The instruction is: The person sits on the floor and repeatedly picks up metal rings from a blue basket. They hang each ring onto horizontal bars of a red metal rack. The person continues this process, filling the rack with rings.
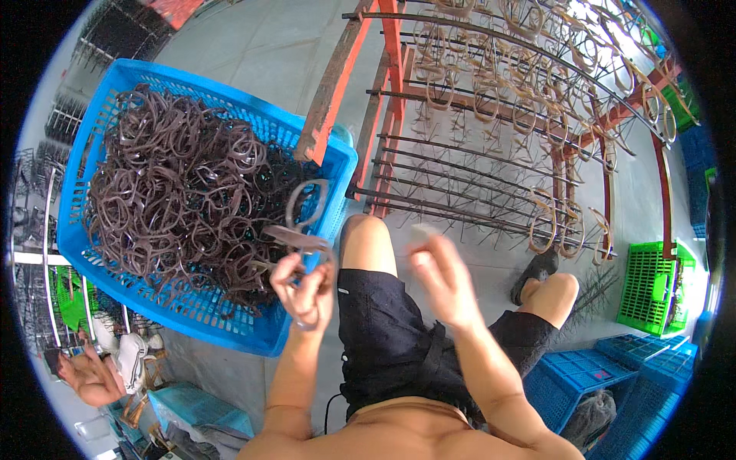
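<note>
My left hand (305,294) is closed around a brown loop-shaped piece (302,237) with a flat bar and a paler ring. The piece stands over the near right rim of a blue plastic basket (172,328). A tangled heap of similar brown loops (172,190) fills the basket. My right hand (443,276) is above my lap, blurred by motion. At its fingertips is a small pale block (423,231), whose kind I cannot make out. The two hands are apart.
A red-framed rack (397,69) ahead carries dark rods with wire hooks, many holding amber loops (543,230). To the right stand a green crate (650,287) and blue crates (586,368). Another person (98,368) sits at the lower left, near a blue container (195,405).
</note>
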`<action>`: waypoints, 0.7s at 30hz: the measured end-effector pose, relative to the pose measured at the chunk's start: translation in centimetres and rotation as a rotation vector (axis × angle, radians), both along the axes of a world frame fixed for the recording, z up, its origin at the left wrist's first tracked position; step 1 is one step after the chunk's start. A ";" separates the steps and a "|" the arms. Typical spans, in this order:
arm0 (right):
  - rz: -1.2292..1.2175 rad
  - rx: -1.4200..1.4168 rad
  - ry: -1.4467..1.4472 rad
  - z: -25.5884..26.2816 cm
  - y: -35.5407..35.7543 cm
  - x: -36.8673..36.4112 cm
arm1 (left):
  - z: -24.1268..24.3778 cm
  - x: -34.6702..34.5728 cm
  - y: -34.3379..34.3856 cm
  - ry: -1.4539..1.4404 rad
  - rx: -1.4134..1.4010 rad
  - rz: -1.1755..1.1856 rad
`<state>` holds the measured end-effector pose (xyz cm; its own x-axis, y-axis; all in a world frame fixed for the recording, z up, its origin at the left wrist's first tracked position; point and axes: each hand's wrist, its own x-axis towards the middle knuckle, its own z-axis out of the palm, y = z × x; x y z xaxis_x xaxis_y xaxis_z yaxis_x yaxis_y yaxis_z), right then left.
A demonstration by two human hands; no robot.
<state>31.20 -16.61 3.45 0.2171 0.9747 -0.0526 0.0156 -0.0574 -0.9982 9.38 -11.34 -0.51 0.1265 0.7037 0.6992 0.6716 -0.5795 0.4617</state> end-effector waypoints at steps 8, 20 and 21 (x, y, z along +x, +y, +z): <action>-0.068 0.072 0.502 -1.3 0.9 -2.9 | 1.4 5.1 -3.0 -0.005 -0.091 -0.300; 0.499 0.332 -0.498 2.6 -2.3 10.2 | 4.3 7.1 -2.8 -0.526 -1.012 -0.877; 0.577 0.320 -0.319 2.2 -2.6 10.8 | 4.2 7.1 -3.0 -0.736 -1.229 -0.807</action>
